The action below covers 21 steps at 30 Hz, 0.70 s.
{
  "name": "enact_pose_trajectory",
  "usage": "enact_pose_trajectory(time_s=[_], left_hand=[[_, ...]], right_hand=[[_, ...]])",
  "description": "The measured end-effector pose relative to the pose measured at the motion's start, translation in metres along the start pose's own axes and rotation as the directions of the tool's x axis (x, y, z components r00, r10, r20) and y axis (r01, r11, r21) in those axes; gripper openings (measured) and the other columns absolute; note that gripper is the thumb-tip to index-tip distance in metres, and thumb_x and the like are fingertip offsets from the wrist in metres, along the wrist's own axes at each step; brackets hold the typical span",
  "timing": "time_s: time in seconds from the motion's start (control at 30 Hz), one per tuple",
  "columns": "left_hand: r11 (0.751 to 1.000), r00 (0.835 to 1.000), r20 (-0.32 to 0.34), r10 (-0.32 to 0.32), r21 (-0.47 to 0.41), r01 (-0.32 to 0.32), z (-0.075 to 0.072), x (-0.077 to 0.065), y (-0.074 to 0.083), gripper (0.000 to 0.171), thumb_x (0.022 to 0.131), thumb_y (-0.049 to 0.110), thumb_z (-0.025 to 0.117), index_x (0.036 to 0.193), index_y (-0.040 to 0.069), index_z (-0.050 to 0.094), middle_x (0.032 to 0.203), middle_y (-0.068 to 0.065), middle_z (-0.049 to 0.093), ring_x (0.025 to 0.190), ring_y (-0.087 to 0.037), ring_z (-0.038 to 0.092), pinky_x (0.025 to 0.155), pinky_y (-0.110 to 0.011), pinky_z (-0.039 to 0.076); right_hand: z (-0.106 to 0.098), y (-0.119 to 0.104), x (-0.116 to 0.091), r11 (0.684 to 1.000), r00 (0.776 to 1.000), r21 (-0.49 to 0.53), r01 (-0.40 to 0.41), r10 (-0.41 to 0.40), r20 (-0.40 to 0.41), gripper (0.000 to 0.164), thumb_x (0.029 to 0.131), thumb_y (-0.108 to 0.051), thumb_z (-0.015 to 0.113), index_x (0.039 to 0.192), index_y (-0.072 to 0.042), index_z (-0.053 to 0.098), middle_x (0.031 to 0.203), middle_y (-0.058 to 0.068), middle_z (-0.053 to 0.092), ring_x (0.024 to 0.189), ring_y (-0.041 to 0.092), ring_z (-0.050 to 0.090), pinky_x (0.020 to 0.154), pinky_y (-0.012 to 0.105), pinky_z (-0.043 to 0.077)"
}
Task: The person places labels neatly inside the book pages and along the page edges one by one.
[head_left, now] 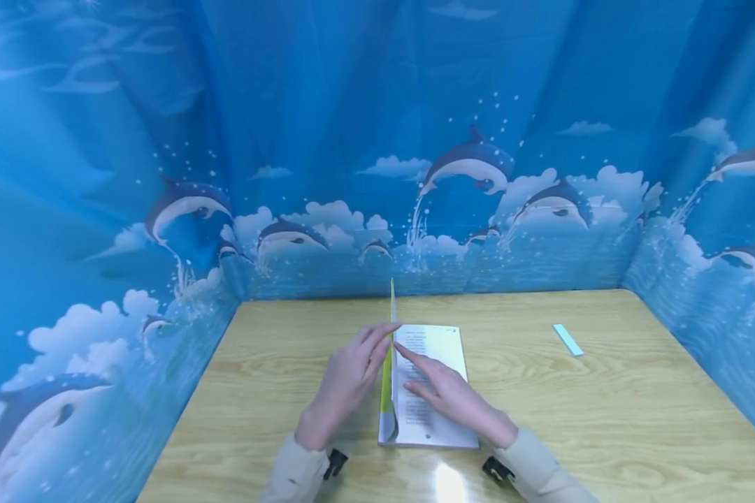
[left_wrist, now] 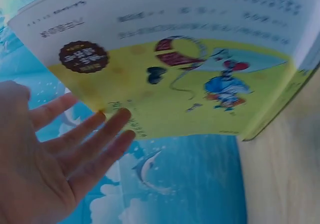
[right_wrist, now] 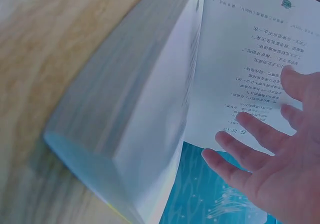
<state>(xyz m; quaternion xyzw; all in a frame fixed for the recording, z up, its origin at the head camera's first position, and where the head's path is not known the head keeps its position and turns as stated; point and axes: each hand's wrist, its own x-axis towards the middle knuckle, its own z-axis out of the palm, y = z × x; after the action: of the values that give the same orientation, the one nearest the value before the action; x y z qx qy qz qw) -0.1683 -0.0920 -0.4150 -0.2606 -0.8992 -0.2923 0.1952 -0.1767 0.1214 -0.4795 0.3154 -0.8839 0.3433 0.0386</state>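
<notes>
A thick paperback book (head_left: 443,427) lies spread on the wooden table, with its yellow-and-white cover (left_wrist: 195,91) raised almost upright along the spine. From the outer side, my left hand (head_left: 347,374) meets this cover with extended fingertips (left_wrist: 120,119) near its edge. On the inner side is my right hand (head_left: 451,396), fingers extended towards the standing printed page (right_wrist: 235,38), above the flat right-hand page. Neither hand curls round the book. In the right wrist view, the thick page block (right_wrist: 115,78) shows at left.
A short light-blue strip (head_left: 568,340) lies on the table (head_left: 516,335) to the right of the book. Blue dolphin-print curtains (head_left: 327,140) hang behind the table and along both sides.
</notes>
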Motion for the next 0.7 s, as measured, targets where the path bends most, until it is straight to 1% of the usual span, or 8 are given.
enact_pose_trajectory(time_s=[0.03, 0.13, 0.17, 0.27, 0.37, 0.47, 0.6, 0.7], left_hand=[[1.000, 1.000, -0.005, 0.004, 0.022, -0.004, -0.002, 0.001, -0.001, 0.038, 0.111, 0.033, 0.042, 0.141, 0.021, 0.061, 0.138, -0.006, 0.062, 0.070, -0.016, 0.067, 0.070, -0.031, 0.060], [0.996, 1.000, -0.020, 0.024, 0.082, -0.022, -0.009, 0.004, -0.004, 0.033, 0.109, 0.032, 0.047, 0.133, 0.019, 0.067, 0.141, -0.009, 0.060, 0.093, -0.023, 0.072, 0.073, -0.036, 0.062], [0.995, 0.999, -0.027, 0.031, 0.098, -0.028, -0.011, 0.004, -0.004, 0.031, 0.108, 0.031, 0.051, 0.130, 0.018, 0.069, 0.141, -0.010, 0.060, 0.097, -0.025, 0.072, 0.072, -0.038, 0.062], [0.988, 0.997, -0.051, 0.056, 0.148, -0.047, -0.019, 0.004, -0.005, 0.024, 0.103, 0.025, 0.060, 0.123, 0.017, 0.072, 0.138, -0.010, 0.062, 0.113, -0.029, 0.067, 0.082, -0.042, 0.062], [0.979, 0.996, -0.054, 0.076, 0.194, -0.064, -0.028, 0.002, -0.003, 0.021, 0.099, 0.019, 0.067, 0.118, 0.014, 0.073, 0.132, -0.009, 0.065, 0.122, -0.029, 0.061, 0.091, -0.044, 0.059], [0.968, 0.997, -0.014, 0.075, 0.242, -0.069, -0.033, -0.002, 0.001, 0.021, 0.096, 0.016, 0.071, 0.117, 0.011, 0.073, 0.127, -0.009, 0.068, 0.121, -0.029, 0.063, 0.096, -0.044, 0.057], [0.942, 0.995, 0.098, -0.005, 0.335, -0.028, -0.035, -0.009, 0.006, 0.025, 0.096, 0.020, 0.072, 0.119, 0.010, 0.073, 0.124, -0.010, 0.070, 0.116, -0.029, 0.066, 0.098, -0.045, 0.056], [0.922, 0.980, 0.171, -0.099, 0.387, 0.026, -0.033, -0.015, 0.005, 0.029, 0.096, 0.022, 0.072, 0.121, 0.009, 0.072, 0.126, -0.012, 0.070, 0.119, -0.029, 0.064, 0.105, -0.050, 0.050]], right_hand=[[0.001, -0.001, 0.001, 1.000, 1.000, -0.001, 0.012, -0.012, 0.001, 0.064, 0.103, -0.030, 0.059, 0.160, -0.018, 0.032, 0.156, 0.013, 0.045, 0.138, 0.034, 0.049, 0.113, 0.054, 0.041], [0.003, -0.003, 0.002, 1.000, 0.999, -0.010, 0.028, -0.028, 0.016, 0.062, 0.104, -0.029, 0.058, 0.159, -0.017, 0.034, 0.155, 0.012, 0.047, 0.137, 0.033, 0.050, 0.113, 0.053, 0.041], [0.004, -0.004, 0.003, 1.000, 0.999, -0.008, 0.026, -0.026, 0.030, 0.061, 0.104, -0.029, 0.058, 0.159, -0.018, 0.034, 0.155, 0.012, 0.047, 0.138, 0.032, 0.049, 0.113, 0.053, 0.041], [0.007, -0.007, 0.004, 1.000, 0.997, 0.010, 0.019, -0.020, 0.081, 0.059, 0.104, -0.029, 0.057, 0.158, -0.017, 0.036, 0.156, 0.011, 0.046, 0.140, 0.032, 0.047, 0.115, 0.052, 0.039], [0.009, -0.010, 0.004, 1.000, 0.992, 0.014, 0.025, -0.026, 0.122, 0.057, 0.104, -0.029, 0.057, 0.157, -0.015, 0.039, 0.156, 0.010, 0.046, 0.141, 0.031, 0.045, 0.116, 0.053, 0.037], [0.012, -0.011, 0.005, 0.998, 0.989, -0.025, 0.063, -0.059, 0.138, 0.055, 0.105, -0.030, 0.056, 0.155, -0.011, 0.042, 0.155, 0.009, 0.047, 0.141, 0.031, 0.046, 0.115, 0.052, 0.038], [0.014, -0.012, 0.003, 0.993, 0.984, -0.068, 0.098, -0.087, 0.156, 0.052, 0.105, -0.031, 0.055, 0.151, -0.009, 0.047, 0.155, 0.013, 0.047, 0.140, 0.033, 0.047, 0.115, 0.053, 0.039], [0.015, -0.012, 0.002, 0.992, 0.981, -0.076, 0.101, -0.086, 0.173, 0.051, 0.105, -0.032, 0.055, 0.151, -0.011, 0.048, 0.155, 0.014, 0.046, 0.140, 0.034, 0.046, 0.115, 0.053, 0.038]])
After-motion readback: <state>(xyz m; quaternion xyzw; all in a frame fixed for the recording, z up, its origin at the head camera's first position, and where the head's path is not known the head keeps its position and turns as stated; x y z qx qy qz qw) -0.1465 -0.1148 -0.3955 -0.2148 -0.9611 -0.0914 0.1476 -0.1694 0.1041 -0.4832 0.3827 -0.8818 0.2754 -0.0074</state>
